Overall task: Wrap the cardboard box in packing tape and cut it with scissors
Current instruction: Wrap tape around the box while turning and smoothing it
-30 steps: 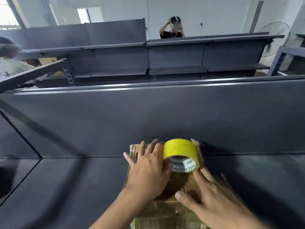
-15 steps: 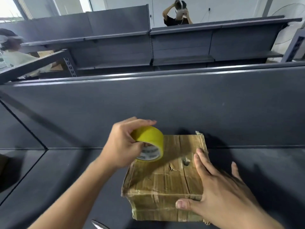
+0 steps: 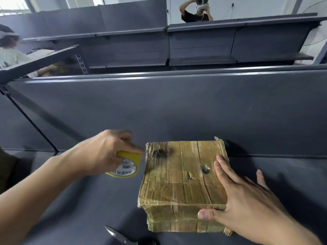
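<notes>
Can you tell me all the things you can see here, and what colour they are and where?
box: one, brown cardboard, already covered in clear tape, lying on the shelf in the middle
tape roll: one, yellow with a white core, just left of the box
scissors: one pair, metal blades, on the shelf at the near edge, partly cut off
shelf: one, dark grey, under everything, with a grey back panel behind
shelving: rows, dark grey, far behind
fan: one, white, far right
other people: two, one far left in white, one at the back in black
left hand: one, gripping the tape roll
right hand: one, flat on the right side of the box, thumb on its near edge
</notes>
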`<state>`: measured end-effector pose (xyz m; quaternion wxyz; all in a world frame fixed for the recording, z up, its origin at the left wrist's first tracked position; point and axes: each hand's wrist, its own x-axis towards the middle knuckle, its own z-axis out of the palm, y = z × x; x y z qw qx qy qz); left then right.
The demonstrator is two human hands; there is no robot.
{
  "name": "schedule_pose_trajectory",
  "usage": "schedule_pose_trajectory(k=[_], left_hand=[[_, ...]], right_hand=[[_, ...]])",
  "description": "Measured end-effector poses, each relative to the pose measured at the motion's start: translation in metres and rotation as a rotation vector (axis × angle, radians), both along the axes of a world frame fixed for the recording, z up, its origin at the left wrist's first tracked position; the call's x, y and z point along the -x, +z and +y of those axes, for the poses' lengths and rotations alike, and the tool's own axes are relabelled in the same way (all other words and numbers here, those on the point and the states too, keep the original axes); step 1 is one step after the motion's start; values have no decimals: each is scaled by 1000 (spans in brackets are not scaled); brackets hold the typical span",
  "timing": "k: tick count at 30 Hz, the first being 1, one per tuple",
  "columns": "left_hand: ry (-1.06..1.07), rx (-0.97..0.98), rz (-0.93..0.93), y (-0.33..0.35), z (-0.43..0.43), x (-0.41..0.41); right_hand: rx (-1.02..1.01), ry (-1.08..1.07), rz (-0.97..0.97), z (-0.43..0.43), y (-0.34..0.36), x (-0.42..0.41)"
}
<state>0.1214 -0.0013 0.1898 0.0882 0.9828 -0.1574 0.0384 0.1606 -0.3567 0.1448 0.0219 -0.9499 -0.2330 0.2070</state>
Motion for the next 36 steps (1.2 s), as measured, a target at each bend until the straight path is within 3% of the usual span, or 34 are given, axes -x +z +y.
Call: schedule_pose_trajectory(k=[4,13,18,23,30,36], left_hand=[[-41,34,-19,-42,10,1],[-55,431,-177,-107,-1,11],[-48,466,-221,-115,-1,11],[-65,496,-224,-120,2,12],[-60,504,-274,-125,1,18],[175,592,-417,-137,-21,21]], right_hand=[[28,17,-5,2,2,-1],[61,125,14,31,12,4],[13,219,52,86,4,23],[-142,345,-45,140,-2,33],[-209,375,-145,144,-13,34],[-275,339,-150,136,-14,35]])
